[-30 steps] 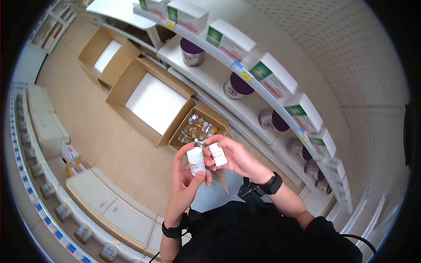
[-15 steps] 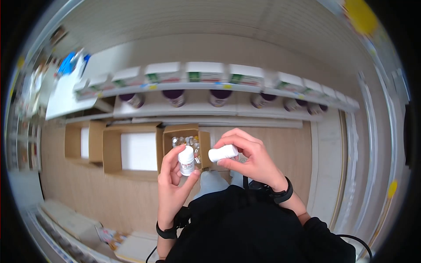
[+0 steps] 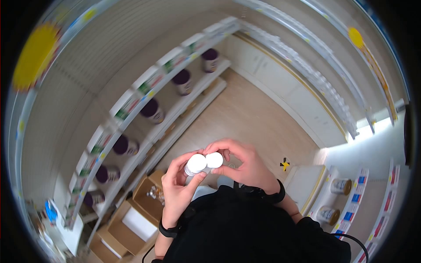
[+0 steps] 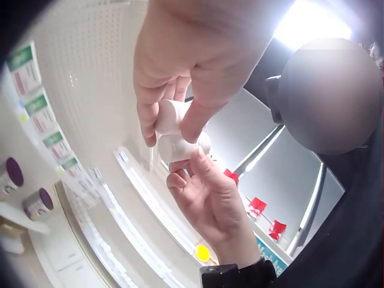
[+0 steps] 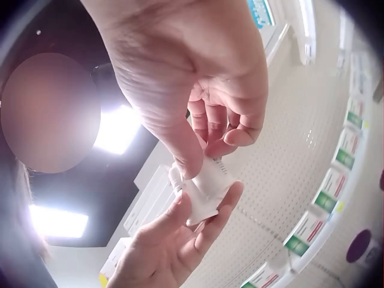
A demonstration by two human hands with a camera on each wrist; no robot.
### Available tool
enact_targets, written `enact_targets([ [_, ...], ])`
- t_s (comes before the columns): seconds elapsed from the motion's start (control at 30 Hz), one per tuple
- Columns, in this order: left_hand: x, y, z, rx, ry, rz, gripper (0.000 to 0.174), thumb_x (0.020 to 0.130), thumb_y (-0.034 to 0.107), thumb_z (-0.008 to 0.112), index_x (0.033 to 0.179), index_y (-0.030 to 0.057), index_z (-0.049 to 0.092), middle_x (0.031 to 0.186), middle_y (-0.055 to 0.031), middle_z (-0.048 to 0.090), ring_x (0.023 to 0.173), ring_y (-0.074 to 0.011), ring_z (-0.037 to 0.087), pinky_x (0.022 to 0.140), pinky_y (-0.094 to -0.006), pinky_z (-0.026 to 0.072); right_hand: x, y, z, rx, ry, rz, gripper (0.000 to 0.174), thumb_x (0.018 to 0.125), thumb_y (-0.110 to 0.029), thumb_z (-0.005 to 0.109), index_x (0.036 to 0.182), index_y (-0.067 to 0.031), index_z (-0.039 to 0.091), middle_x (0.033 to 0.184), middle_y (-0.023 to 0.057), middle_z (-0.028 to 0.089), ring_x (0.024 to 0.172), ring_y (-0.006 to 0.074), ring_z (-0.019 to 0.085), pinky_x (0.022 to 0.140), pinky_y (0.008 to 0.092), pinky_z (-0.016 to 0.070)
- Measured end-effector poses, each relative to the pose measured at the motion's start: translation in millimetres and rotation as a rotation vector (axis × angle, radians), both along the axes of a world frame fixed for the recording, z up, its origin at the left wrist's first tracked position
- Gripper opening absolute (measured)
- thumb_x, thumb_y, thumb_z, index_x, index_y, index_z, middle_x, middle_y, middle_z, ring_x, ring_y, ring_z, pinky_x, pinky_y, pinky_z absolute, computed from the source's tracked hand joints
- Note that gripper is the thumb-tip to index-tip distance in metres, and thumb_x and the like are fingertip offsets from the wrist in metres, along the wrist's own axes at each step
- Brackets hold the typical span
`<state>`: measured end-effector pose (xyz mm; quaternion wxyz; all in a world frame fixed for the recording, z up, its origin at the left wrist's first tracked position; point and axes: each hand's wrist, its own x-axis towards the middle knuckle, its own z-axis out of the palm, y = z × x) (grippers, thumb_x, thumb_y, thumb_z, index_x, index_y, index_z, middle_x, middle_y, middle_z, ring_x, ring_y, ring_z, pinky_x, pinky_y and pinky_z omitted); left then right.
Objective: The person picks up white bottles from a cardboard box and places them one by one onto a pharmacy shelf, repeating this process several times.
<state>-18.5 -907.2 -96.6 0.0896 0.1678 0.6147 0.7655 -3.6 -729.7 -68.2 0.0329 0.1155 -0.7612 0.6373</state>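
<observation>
Two white bottles are held close together, caps towards the head camera. My left hand (image 3: 177,186) grips the larger-capped bottle (image 3: 196,163) between thumb and fingers. Just to its right, my right hand (image 3: 252,168) pinches the other bottle (image 3: 215,160). From the left wrist, the left hand (image 4: 195,54) reaches down from the top onto its bottle (image 4: 171,117), and the right hand (image 4: 216,213) comes up from below. In the right wrist view the bottles overlap between both hands, so whether they touch is hard to tell.
Shelving at the left carries a row of white-green boxes (image 3: 127,105) above purple-lidded tubs (image 3: 152,111). Cardboard boxes (image 3: 116,228) stand on the floor at lower left, one with small bottles (image 3: 155,194). White cabinets (image 3: 280,83) and more shelves line the right.
The head view has turned, so the shelving with tubs now lies at the left and the cardboard boxes at lower left. The two bottles have come closer together, their caps now facing the camera.
</observation>
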Motion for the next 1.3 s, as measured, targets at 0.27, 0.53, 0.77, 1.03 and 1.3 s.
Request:
enact_targets([
  [0.27,-1.0,187.5,4.0,-0.06,0.009,-0.337,0.045,0.071,-0.01,0.068,0.114,-0.0039,0.054,0.112,-0.0133,0.057,0.104,-0.0191,0.055,0.089,-0.0315,0.0456,60.3,165.3,2.3,0.011,-0.024,-0.376,0.03,0.072,-0.002,0.07,0.1,-0.0066,0.059,0.102,0.0017,0.062,0.077,0.0086,0.052,0.065,0.0224,0.0405],
  [0.53,-8.6,320.5,5.8,-0.125,0.097,-0.638,0.046,0.074,-0.012,0.062,0.117,0.0015,0.056,0.12,-0.0129,0.053,0.106,-0.019,0.054,0.084,-0.0283,0.0509,92.5,266.9,-0.3,0.056,0.061,-0.704,0.031,0.074,-0.001,0.066,0.103,-0.0079,0.057,0.094,0.0035,0.06,0.072,0.0139,0.054,0.063,0.0256,0.0439],
  [0.77,-37.6,452.2,-18.0,-0.17,0.012,-0.807,0.046,0.074,-0.011,0.064,0.118,0.0,0.055,0.115,-0.0113,0.054,0.102,-0.0168,0.055,0.083,-0.0265,0.0501,84.2,381.0,-15.0,0.1,-0.04,-0.819,0.03,0.076,-0.003,0.066,0.105,-0.0084,0.059,0.1,0.0047,0.062,0.085,0.0163,0.06,0.071,0.0266,0.0464],
  [1.03,-102.8,609.5,-35.9,-0.146,-0.116,-0.874,0.046,0.079,-0.009,0.059,0.123,-0.0012,0.047,0.115,-0.0161,0.056,0.098,-0.0199,0.06,0.079,-0.0287,0.0511,51.8,554.5,-11.3,0.179,-0.098,-0.77,0.032,0.081,-0.01,0.062,0.113,-0.0093,0.056,0.097,0.0079,0.062,0.081,0.0206,0.062,0.071,0.0295,0.0484],
  [1.3,-107.3,776.4,-43.9,-0.216,-0.058,-0.989,0.041,0.088,0.003,0.053,0.126,0.0054,0.039,0.106,-0.0088,0.052,0.073,-0.0108,0.054,0.066,-0.0231,0.0453,132.6,687.2,-30.9,0.283,-0.169,-1.408,0.033,0.077,0.0,0.064,0.109,-0.0044,0.057,0.097,0.0105,0.062,0.08,0.018,0.063,0.071,0.0259,0.0517],
])
